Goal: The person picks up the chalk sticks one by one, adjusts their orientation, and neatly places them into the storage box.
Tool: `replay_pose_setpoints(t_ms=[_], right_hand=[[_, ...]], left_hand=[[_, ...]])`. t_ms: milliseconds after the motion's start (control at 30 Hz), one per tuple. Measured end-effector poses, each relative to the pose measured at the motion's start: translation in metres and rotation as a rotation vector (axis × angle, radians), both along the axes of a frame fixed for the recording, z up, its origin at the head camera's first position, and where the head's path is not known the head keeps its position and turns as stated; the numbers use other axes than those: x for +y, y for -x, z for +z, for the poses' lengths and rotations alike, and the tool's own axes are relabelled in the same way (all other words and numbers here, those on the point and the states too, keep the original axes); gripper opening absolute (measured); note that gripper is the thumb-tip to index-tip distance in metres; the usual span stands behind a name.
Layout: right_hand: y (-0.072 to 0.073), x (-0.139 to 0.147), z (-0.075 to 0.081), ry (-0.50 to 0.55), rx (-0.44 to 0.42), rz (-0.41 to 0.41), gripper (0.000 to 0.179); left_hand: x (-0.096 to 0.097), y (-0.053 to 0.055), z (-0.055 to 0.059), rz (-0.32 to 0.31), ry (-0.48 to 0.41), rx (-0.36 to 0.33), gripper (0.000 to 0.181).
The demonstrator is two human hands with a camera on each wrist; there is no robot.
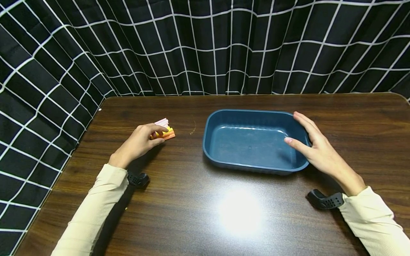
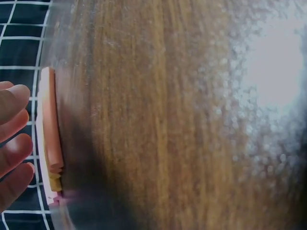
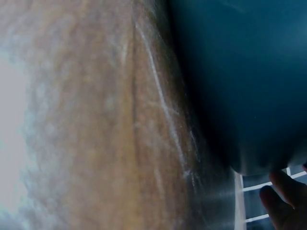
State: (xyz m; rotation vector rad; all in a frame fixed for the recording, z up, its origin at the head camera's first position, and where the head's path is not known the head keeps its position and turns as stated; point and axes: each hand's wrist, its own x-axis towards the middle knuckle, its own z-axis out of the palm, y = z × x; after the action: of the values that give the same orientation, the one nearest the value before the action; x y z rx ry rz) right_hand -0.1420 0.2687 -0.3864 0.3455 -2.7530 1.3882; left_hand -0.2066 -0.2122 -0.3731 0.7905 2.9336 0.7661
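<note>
Several short, narrow pink, yellow and orange sticks (image 1: 168, 134) lie side by side in a small bundle on the left of the table. Over them reaches my left hand (image 1: 141, 140), fingers loosely bent and partly hiding the bundle. The left wrist view shows a gap between these fingers (image 2: 17, 153) and the orange stick (image 2: 52, 120). At the right end of a blue rectangular plastic tub (image 1: 256, 165), my right hand (image 1: 315, 145) rests along the rim. Its thumb extends over the inside, while straight fingers lie by the far right corner. Nothing lies inside the tub.
The brown wood-grain table (image 1: 179, 213) carries a bright glare spot in front of the tub. A black curtain with a white grid (image 1: 205, 46) hangs behind and along the left edge. Black straps (image 1: 325, 200) sit at both wrists.
</note>
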Motion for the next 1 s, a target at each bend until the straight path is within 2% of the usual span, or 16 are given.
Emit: replay_pose_setpoints(t_ms=[200, 400, 533, 667, 833, 1000], right_hand=[[0.0023, 0.0015, 0.0002, -0.005, 0.027, 0.008, 0.074], [0.0008, 0.0016, -0.0019, 0.002, 0.024, 0.004, 0.073], [-0.0004, 0.0005, -0.0023, 0.001, 0.016, -0.002, 0.073], [-0.0018, 0.0021, -0.0026, 0.004, 0.035, 0.007, 0.074], [-0.0013, 0.004, -0.004, 0.001, 0.058, 0.014, 0.073], [-0.0005, 0.0034, -0.0055, 0.005, 0.064, 0.015, 0.072]], left_hand=[[0.001, 0.0045, -0.0049, -0.01, 0.026, -0.003, 0.024], [0.0017, 0.0024, -0.0076, -0.033, 0.047, -0.029, 0.022], [0.0021, 0.002, -0.0087, -0.057, 0.058, -0.008, 0.019], [0.005, 0.0022, -0.0087, -0.042, 0.071, -0.002, 0.013], [0.0078, 0.0034, -0.0088, -0.035, 0.096, -0.038, 0.005], [0.0098, 0.0036, -0.0059, -0.027, 0.118, -0.067, 0.007]])
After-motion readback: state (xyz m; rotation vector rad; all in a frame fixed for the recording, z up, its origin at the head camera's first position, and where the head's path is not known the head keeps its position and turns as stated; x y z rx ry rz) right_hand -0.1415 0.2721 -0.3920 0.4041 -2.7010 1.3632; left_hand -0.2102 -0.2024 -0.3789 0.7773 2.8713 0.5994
